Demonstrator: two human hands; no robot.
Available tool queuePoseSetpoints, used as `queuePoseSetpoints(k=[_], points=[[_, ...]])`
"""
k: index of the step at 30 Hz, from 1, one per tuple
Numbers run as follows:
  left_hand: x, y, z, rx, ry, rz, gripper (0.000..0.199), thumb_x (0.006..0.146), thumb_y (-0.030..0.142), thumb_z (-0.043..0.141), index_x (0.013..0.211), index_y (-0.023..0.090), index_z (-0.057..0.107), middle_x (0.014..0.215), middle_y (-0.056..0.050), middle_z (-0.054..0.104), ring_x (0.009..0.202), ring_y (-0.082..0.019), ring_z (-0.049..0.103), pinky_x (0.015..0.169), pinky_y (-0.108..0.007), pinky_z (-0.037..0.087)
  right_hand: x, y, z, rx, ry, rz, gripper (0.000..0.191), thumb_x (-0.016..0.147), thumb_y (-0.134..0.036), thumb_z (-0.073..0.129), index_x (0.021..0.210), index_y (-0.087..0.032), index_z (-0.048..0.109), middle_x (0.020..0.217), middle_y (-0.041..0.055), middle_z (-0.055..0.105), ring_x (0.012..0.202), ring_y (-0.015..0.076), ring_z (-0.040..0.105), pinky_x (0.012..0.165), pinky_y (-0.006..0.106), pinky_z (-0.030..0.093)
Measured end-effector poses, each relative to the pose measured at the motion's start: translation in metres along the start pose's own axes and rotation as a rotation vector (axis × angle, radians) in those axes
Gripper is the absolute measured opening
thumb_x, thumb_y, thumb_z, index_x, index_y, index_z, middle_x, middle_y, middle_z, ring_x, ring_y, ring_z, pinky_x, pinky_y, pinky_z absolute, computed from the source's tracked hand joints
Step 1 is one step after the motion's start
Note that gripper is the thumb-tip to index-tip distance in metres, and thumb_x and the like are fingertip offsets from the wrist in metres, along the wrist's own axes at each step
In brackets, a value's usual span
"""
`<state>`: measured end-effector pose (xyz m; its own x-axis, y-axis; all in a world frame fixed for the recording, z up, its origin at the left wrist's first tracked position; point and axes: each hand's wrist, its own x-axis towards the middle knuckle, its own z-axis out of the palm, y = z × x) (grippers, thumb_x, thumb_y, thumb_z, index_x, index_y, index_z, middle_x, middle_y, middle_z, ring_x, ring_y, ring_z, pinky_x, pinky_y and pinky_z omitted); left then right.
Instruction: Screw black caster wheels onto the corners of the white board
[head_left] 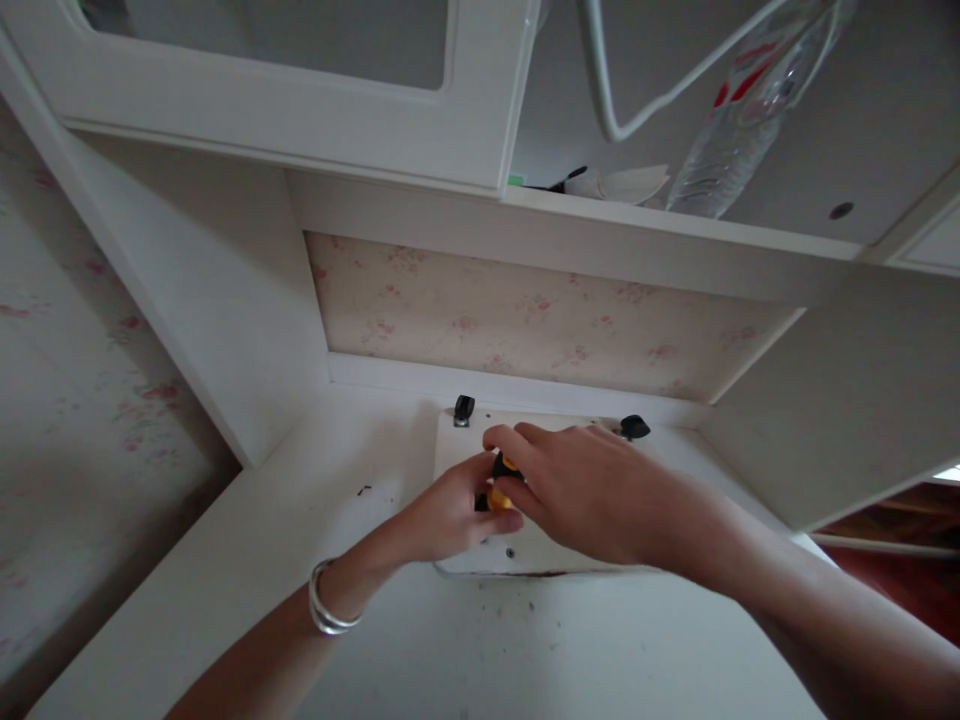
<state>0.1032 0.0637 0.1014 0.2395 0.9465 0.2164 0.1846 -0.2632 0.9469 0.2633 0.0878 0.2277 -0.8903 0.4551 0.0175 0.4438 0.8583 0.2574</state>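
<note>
Both my hands meet over a white board (pixel 469 450) lying on a white surface. My right hand (pixel 577 480) is closed around the top of a black and yellow screwdriver (pixel 501 496), of which only the handle shows. My left hand (pixel 450 510), with silver bangles at the wrist, is closed around its lower part, where a small dark piece shows between the fingers. The tip is hidden. A black caster wheel (pixel 464 408) stands at the board's far left corner, another black caster (pixel 634 427) at its far right. A dark screw (pixel 510 552) sits near the front edge.
Dark crumbs (pixel 531 606) and a small black bit (pixel 364 490) lie on the white surface. Above hang a cabinet door (pixel 300 130) and a shelf holding a clear plastic bottle (pixel 727 150) and a white cable (pixel 611 120). White side panels (pixel 202 270) enclose the nook.
</note>
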Motion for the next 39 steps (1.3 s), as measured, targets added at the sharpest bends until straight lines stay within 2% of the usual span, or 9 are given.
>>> queuePoseSetpoints(k=[4, 9, 15, 21, 26, 29, 32, 36, 39], points=[[-0.002, 0.003, -0.007, -0.020, -0.137, -0.003, 0.010, 0.084, 0.023, 0.059, 0.092, 0.018, 0.062, 0.084, -0.002, 0.063, 0.075, -0.015, 0.057, 0.069, -0.028, 0.047, -0.003, 0.000, -0.003, 0.050, -0.030, 0.025, 0.015, 0.094, -0.034, 0.046, 0.103, -0.025, 0.055, 0.091, 0.0037, 0.068, 0.065, 0.0220, 0.064, 0.052, 0.031, 0.031], [0.001, -0.002, -0.002, 0.067, 0.092, 0.006, 0.026, 0.068, 0.024, 0.079, 0.084, 0.018, 0.060, 0.085, 0.000, 0.063, 0.076, -0.016, 0.057, 0.072, -0.028, 0.046, 0.001, -0.005, -0.001, -0.125, 0.040, 0.144, 0.033, 0.101, -0.039, 0.034, 0.093, -0.019, 0.058, 0.067, 0.0068, 0.063, 0.059, 0.0223, 0.062, 0.049, 0.030, 0.026], [-0.002, -0.004, -0.005, -0.073, -0.126, 0.004, 0.007, 0.087, 0.022, 0.057, 0.092, 0.019, 0.060, 0.086, -0.001, 0.061, 0.079, -0.015, 0.057, 0.073, -0.029, 0.046, -0.004, 0.004, -0.001, 0.073, -0.025, 0.002, 0.021, 0.098, -0.032, 0.039, 0.108, -0.027, 0.056, 0.097, 0.0034, 0.065, 0.068, 0.0184, 0.062, 0.057, 0.030, 0.035], [-0.001, 0.001, -0.003, 0.044, 0.077, 0.006, 0.026, 0.069, 0.024, 0.079, 0.083, 0.019, 0.058, 0.086, 0.000, 0.061, 0.078, -0.016, 0.057, 0.073, -0.029, 0.047, 0.000, -0.001, 0.001, -0.056, 0.018, 0.121, 0.031, 0.100, -0.041, 0.036, 0.105, -0.021, 0.060, 0.075, 0.0062, 0.065, 0.066, 0.0223, 0.064, 0.055, 0.029, 0.034], [-0.003, 0.001, -0.008, -0.078, -0.124, -0.015, 0.011, 0.086, 0.023, 0.059, 0.096, 0.018, 0.060, 0.087, -0.002, 0.062, 0.078, -0.015, 0.058, 0.070, -0.027, 0.047, -0.004, -0.001, -0.005, 0.061, -0.006, -0.003, 0.022, 0.098, -0.032, 0.042, 0.114, -0.029, 0.057, 0.098, 0.0043, 0.066, 0.069, 0.0191, 0.063, 0.058, 0.030, 0.037], [-0.002, 0.004, -0.007, 0.032, -0.039, -0.015, 0.006, 0.079, 0.021, 0.067, 0.083, 0.019, 0.063, 0.082, 0.000, 0.064, 0.076, -0.016, 0.059, 0.074, -0.029, 0.047, -0.002, -0.001, -0.003, -0.025, 0.047, 0.091, 0.035, 0.100, -0.048, 0.036, 0.115, -0.026, 0.057, 0.080, 0.0056, 0.067, 0.064, 0.0218, 0.064, 0.052, 0.029, 0.032], [-0.001, 0.006, -0.003, 0.071, 0.045, -0.006, 0.015, 0.072, 0.021, 0.075, 0.080, 0.019, 0.062, 0.084, 0.000, 0.065, 0.080, -0.017, 0.060, 0.078, -0.029, 0.047, -0.001, -0.001, -0.001, -0.090, 0.059, 0.090, 0.028, 0.100, -0.040, 0.040, 0.101, -0.021, 0.060, 0.067, 0.0047, 0.062, 0.060, 0.0217, 0.063, 0.048, 0.029, 0.026], [-0.003, 0.007, -0.006, -0.043, -0.093, -0.023, 0.014, 0.084, 0.023, 0.061, 0.097, 0.018, 0.062, 0.087, -0.002, 0.065, 0.078, -0.016, 0.059, 0.072, -0.029, 0.048, -0.004, -0.001, -0.005, 0.020, 0.021, -0.008, 0.018, 0.094, -0.024, 0.046, 0.108, -0.024, 0.057, 0.093, 0.0040, 0.064, 0.069, 0.0198, 0.063, 0.053, 0.031, 0.033], [-0.003, 0.007, -0.009, -0.048, -0.097, -0.008, 0.008, 0.083, 0.019, 0.059, 0.090, 0.018, 0.063, 0.085, -0.001, 0.065, 0.082, -0.017, 0.059, 0.076, -0.030, 0.048, -0.003, -0.004, -0.004, 0.048, 0.027, 0.031, 0.021, 0.096, -0.034, 0.044, 0.110, -0.026, 0.057, 0.097, 0.0038, 0.063, 0.071, 0.0217, 0.064, 0.055, 0.032, 0.037]])
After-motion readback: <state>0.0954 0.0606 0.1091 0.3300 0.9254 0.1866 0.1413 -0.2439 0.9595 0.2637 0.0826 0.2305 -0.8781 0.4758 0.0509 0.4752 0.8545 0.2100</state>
